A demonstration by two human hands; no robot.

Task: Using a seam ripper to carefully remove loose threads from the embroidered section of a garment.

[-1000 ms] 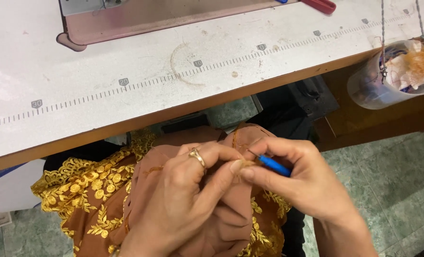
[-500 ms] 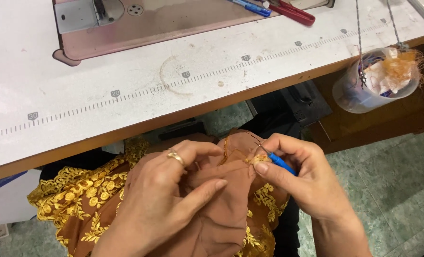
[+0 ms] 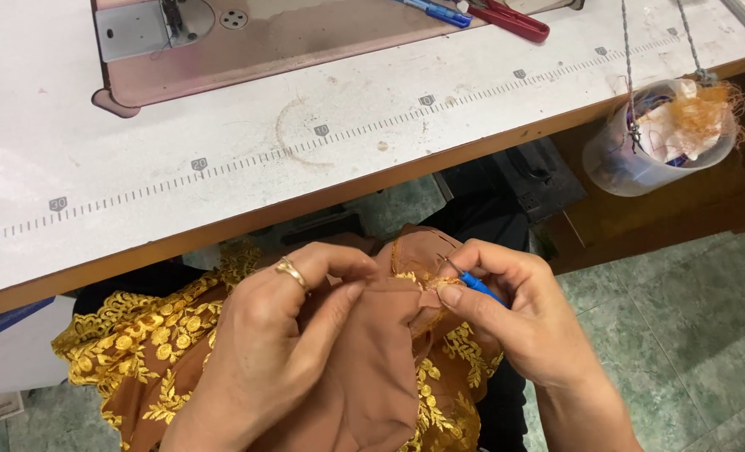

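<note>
Far left, gold lace [image 3: 130, 335] spreads over the lap, edging the brown fabric [image 3: 364, 368] that fills the lower middle of the view, below the table edge. Left hand [image 3: 280, 343] lies on top of the fabric, ring [image 3: 290, 270] on one finger, fingers curled and closed, pinching a fold of the cloth between thumb and fingertips near the seam. The fabric runs under and past this hand, bunched up toward the centre where both hands meet. Just right of the pinch, the seam edge with a bit of gold trim sits between the two hands, touching both. Right hand [image 3: 523, 318] is closed around a blue seam ripper [image 3: 473, 285], held between thumb and forefinger, its metal tip pointing left into the seam; most of the handle is hidden inside the hand. More lace hangs below the right hand. Above, the white table [image 3: 222, 176] spans the frame with a printed ruler strip along its front and a wooden edge. On it at upper left is the pinkish sewing machine base [image 3: 264, 42] with its metal plate. Further right on the table top, a blue pen [image 3: 439, 10] and a red-handled tool [image 3: 511, 18] lie side by side at the frame's upper edge. Far right, a clear plastic cup [image 3: 640, 159] hangs by cords from the table edge, stuffed with orange thread scraps and white bits, well apart from both hands. Green tiled floor [image 3: 691, 335] shows at lower right.
</note>
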